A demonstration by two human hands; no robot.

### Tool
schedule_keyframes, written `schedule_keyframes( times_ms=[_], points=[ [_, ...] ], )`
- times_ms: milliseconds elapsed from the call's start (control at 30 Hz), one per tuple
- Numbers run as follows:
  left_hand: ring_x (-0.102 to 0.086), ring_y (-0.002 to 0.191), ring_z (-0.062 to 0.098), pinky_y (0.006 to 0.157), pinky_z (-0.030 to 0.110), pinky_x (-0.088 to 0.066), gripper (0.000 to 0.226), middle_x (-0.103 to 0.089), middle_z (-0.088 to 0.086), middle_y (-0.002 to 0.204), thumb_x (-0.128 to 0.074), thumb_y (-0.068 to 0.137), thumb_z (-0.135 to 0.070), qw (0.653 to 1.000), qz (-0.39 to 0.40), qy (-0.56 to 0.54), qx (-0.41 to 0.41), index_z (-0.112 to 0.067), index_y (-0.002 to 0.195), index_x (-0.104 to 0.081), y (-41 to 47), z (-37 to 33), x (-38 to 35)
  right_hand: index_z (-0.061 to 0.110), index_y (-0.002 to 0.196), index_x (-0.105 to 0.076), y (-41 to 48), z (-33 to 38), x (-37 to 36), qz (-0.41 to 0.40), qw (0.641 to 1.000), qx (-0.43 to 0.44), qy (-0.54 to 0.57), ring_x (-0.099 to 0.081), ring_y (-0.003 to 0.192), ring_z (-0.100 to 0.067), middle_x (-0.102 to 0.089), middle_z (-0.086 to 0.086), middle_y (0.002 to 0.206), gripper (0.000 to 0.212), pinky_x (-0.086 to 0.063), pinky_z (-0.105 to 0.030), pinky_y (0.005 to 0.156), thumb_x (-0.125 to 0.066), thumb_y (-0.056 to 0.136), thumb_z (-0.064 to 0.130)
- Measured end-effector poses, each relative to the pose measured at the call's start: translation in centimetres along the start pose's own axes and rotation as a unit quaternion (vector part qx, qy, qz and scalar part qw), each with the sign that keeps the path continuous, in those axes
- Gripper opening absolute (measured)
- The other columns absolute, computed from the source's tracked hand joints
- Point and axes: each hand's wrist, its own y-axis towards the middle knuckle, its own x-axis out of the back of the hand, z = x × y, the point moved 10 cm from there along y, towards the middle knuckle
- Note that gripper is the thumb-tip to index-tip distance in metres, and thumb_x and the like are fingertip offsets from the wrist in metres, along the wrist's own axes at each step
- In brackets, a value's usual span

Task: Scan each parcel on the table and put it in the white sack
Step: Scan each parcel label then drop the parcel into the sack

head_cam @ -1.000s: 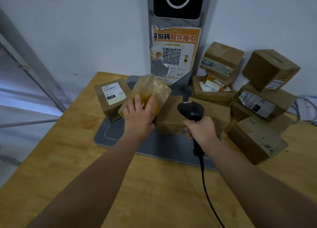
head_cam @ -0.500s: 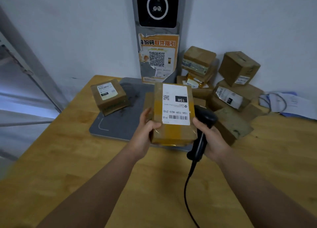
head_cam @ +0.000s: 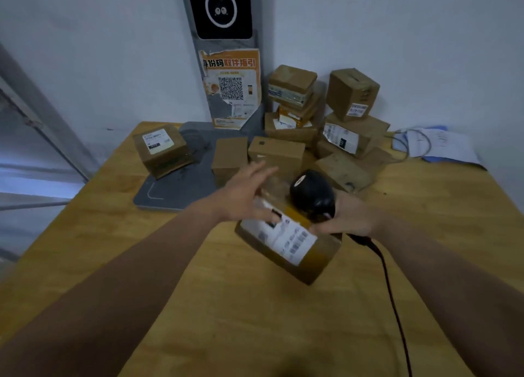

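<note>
The left hand [head_cam: 246, 196] has let go! Half a second ago it clutched the brown cardboard parcel [head_cam: 286, 246] upright. Now its fingers are spread and straight, blurred, just over the parcel's far left corner. The parcel sits lower and tipped over, white label up, above the near part of the wooden table [head_cam: 255, 320], in front of the pile. Whether it touches the top, I cannot tell. The right hand [head_cam: 350, 217] keeps its fist round the black handheld scanner [head_cam: 312, 196], now swung over the parcel's far edge, black cable [head_cam: 388, 286] trailing toward the camera. The label read 15H before. Now it is smeared and unreadable. Behind, the orange poster [head_cam: 231, 87] shows 取件指引 and 1 QR code.
</note>
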Motion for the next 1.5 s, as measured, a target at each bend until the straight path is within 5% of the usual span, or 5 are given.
schedule_keyframes(
  times_ms=[400, 600, 833, 1333, 1500],
  points=[
    [-0.047, 0.120, 0.021, 0.100, 0.043, -0.048, 0.075, -0.039, -0.002, 0.136, -0.078, 0.078, -0.024, 0.948, 0.255, -0.153, 0.114, -0.039, 0.134, -0.032, -2.7, 0.8, -6.8, 0.019, 0.125, -0.055, -1.2, -1.9, -2.6, 0.129, 0.989, -0.027, -0.067, -0.060, 0.115, -0.012, -0.066, 0.001, 0.120, 0.062, -0.046, -0.032, 0.102, -0.084, 0.070, 0.011],
    [-0.046, 0.124, 0.024, 0.085, 0.033, -0.051, 0.097, -0.027, -0.002, 0.150, -0.080, 0.075, -0.040, 0.935, 0.082, -0.253, 0.235, -0.032, 0.150, -0.019, -2.6, 5.1, -6.1, 0.022, 0.110, -0.065, -2.1, -1.6, 4.3, -0.169, 0.985, -0.002, 0.029, -0.061, 0.103, -0.010, -0.068, 0.005, 0.104, 0.035, -0.048, -0.025, 0.087, -0.079, 0.078, 0.022],
    [-0.060, 0.111, 0.022, 0.093, 0.030, -0.049, 0.056, -0.061, 0.006, 0.120, -0.067, 0.084, -0.046, 0.737, -0.100, -0.628, 0.229, -0.018, 0.130, -0.050, -1.8, 3.6, -9.7, 0.028, 0.102, -0.061, -2.6, -5.8, 3.0, -0.280, 0.879, -0.054, 0.384, -0.060, 0.100, -0.016, -0.066, 0.005, 0.102, 0.029, -0.046, -0.040, 0.098, -0.078, 0.078, 0.023],
    [-0.063, 0.108, 0.019, 0.086, 0.031, -0.051, 0.045, -0.068, 0.001, 0.117, -0.064, 0.089, -0.038, 0.835, -0.004, -0.518, 0.187, -0.019, 0.128, -0.055, 1.1, 2.3, -8.6, 0.007, 0.113, -0.067, -2.0, -8.1, 1.8, -0.207, 0.914, -0.101, 0.335, -0.064, 0.109, -0.035, -0.070, -0.017, 0.114, 0.043, -0.052, -0.047, 0.095, -0.075, 0.078, 0.031],
    [-0.058, 0.105, 0.015, 0.083, 0.031, -0.047, 0.072, -0.059, -0.004, 0.121, -0.079, 0.077, -0.037, 0.827, -0.119, -0.488, 0.253, -0.020, 0.135, -0.041, -0.6, 6.9, -8.7, 0.015, 0.085, -0.059, -2.5, -6.5, 2.3, -0.298, 0.926, -0.100, 0.208, -0.055, 0.057, -0.015, -0.059, -0.001, 0.065, 0.018, -0.047, -0.022, 0.050, -0.075, 0.083, 0.024]
  ],
)
